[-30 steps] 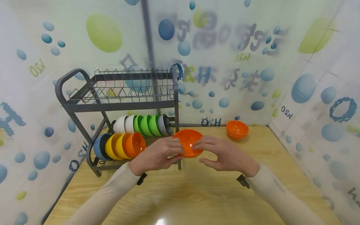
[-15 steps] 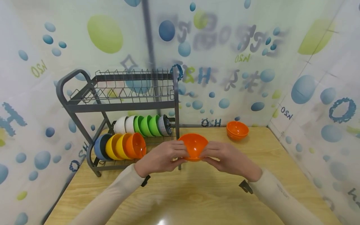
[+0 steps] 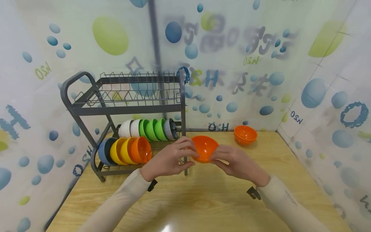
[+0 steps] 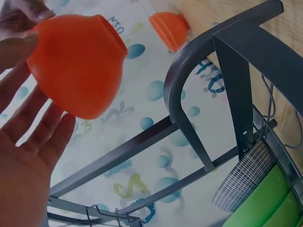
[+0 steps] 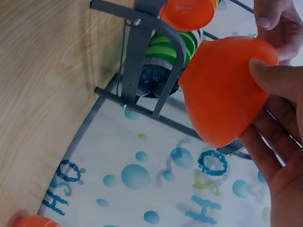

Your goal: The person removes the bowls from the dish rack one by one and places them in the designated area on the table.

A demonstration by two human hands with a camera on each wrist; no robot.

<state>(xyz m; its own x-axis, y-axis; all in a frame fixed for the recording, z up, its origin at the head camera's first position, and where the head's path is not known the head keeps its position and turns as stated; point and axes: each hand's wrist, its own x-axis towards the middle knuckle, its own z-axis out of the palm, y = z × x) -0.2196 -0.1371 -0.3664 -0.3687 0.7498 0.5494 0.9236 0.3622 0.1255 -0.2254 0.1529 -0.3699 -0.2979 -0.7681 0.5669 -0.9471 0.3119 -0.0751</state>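
Note:
An orange bowl (image 3: 205,149) is held above the table, its opening towards me in the head view. My right hand (image 3: 239,163) grips its right side; the right wrist view shows the thumb on the bowl's outer wall and fingers below it. My left hand (image 3: 171,159) is at the bowl's left side, fingers spread and touching or very near it. Its thumb stands apart from the bowl. In the left wrist view the left fingers (image 4: 57,137) lie nearly straight beside the bowl's outside.
A dark two-tier dish rack (image 3: 127,110) stands left. Its lower tier holds white, green (image 3: 150,130), patterned, blue, yellow (image 3: 117,150) and orange bowls (image 3: 141,150). Stacked orange bowls (image 3: 245,135) sit at the table's (image 3: 200,199) back right. Patterned walls enclose the table.
The bowl has moved rightwards. Half a second ago both hands gripped its sides; now the left thumb has come away from it while the right hand keeps its grip.

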